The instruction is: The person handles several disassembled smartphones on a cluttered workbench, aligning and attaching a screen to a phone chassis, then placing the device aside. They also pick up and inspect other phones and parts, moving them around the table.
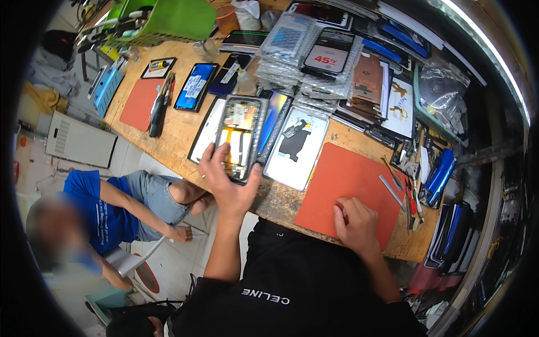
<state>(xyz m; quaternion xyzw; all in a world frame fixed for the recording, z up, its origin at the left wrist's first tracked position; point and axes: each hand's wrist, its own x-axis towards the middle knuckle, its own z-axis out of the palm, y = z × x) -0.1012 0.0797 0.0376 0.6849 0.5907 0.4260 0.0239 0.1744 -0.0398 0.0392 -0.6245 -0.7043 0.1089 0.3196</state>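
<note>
Left hand is pinching phone between thumb and fingers | phone is showing its innards at left hand's 12 o'clock | right hand is curling over orange mat; fingertips poorly seen, cannot tell if pinching anything | white panel is lying on surface toward right hand's 11 o'clock, tools toward 2

From the middle of our view, we see a lime-green basket at eleven o'clock, a brick-red mat at ten, a blue T-shirt between eight and nine, and black clothing with white lettering at six. Near the centre, we find the opened phone black-framed with yellow and silvery parts, while between three and four a larger orange-red mat brightens the light-brown desk.
</note>
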